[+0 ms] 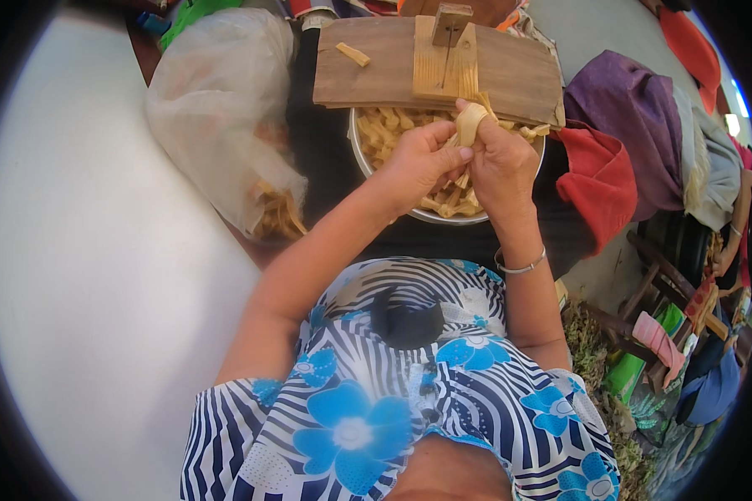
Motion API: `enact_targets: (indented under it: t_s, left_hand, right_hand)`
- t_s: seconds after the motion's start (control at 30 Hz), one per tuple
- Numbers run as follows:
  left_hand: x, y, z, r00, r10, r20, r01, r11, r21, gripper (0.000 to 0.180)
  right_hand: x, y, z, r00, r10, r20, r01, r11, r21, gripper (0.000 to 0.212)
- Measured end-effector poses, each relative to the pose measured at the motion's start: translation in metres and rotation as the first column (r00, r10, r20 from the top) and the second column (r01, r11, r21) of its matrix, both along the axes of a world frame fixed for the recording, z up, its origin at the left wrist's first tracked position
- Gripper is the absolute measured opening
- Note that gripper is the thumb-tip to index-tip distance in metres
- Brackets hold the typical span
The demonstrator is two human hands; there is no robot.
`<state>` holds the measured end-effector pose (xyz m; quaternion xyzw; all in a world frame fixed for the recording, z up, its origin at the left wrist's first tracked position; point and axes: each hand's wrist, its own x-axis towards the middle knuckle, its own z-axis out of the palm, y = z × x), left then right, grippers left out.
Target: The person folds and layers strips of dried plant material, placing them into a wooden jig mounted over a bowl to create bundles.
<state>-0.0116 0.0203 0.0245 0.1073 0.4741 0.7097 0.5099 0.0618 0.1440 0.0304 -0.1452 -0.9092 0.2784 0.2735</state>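
Note:
Above a round metal bowl (359,150), my two hands meet around a pale yellow strip (470,123), which is bent into a loop. My left hand (426,163) pinches its lower part between thumb and fingers. My right hand (503,163) grips the loop from the other side, thumb near its top. Many similar yellow pieces (380,129), some apparently knotted, fill the bowl. Across the bowl's far side lies a brown wooden board (522,71) with a lighter wooden strip, an upright wooden block (452,25) and a thin rod. The strip's ends are partly hidden by my fingers.
One loose yellow piece (353,54) rests on the board's left part. A translucent plastic bag (217,92) with more strips stands left, beside a white surface (83,250). Red cloth (597,179) and purple cloth (627,125) lie right. Another person's arm (737,213) shows at far right.

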Motion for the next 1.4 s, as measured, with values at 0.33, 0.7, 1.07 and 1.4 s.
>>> enact_targets:
  t_s: [0.33, 0.7, 1.07, 1.4]
  left_hand:
    - [0.006, -0.015, -0.004, 0.073, -0.165, -0.984, -0.279, 0.944, -0.179, 0.007]
    - [0.015, -0.014, -0.013, 0.197, 0.102, -0.975, -0.247, 0.968, 0.052, 0.029]
    - [-0.006, 0.011, -0.018, 0.919, 0.060, -0.390, -0.173, 0.949, -0.263, 0.018]
    - [0.020, -0.046, -0.024, 0.308, -0.073, -0.949, -0.300, 0.939, -0.169, 0.008]
  right_hand:
    - [0.025, 0.008, -0.023, 0.951, 0.168, 0.261, -0.005, 0.848, -0.530, 0.023]
    - [0.027, -0.011, -0.036, 0.974, 0.179, -0.139, -0.103, -0.198, -0.975, 0.025]
    - [0.012, -0.003, -0.026, 0.985, -0.035, -0.169, -0.082, 0.767, -0.636, 0.012]
    - [0.018, 0.016, -0.024, 0.994, 0.031, -0.102, -0.107, 0.343, -0.933, 0.033]
